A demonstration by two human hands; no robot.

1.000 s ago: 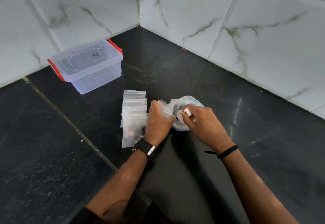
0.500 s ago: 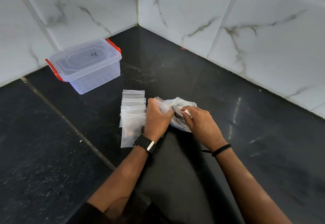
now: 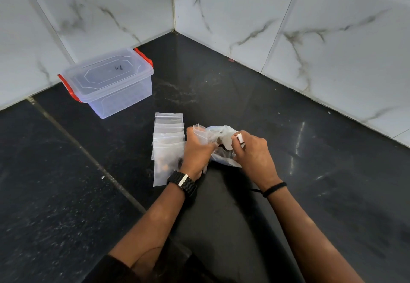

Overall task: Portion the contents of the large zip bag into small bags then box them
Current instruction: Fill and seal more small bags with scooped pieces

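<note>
Resting crumpled on the dark floor between the two hands, the large zip bag [image 3: 218, 147] has its mouth gathered up, seemingly so its dark contents can be reached: the left hand [image 3: 196, 149] clamps a fistful of plastic at one side and the right hand [image 3: 251, 151] pinches the other. Small bags [image 3: 168, 140] lie overlapped just left of it, within easy reach for filling. Farther back-left, by the marble wall [image 3: 111, 12], the clear box [image 3: 108, 80] waits with its lid on.

Small bags [image 3: 168, 136] lie left of the large bag [image 3: 221, 147], box [image 3: 108, 83] behind them.
</note>
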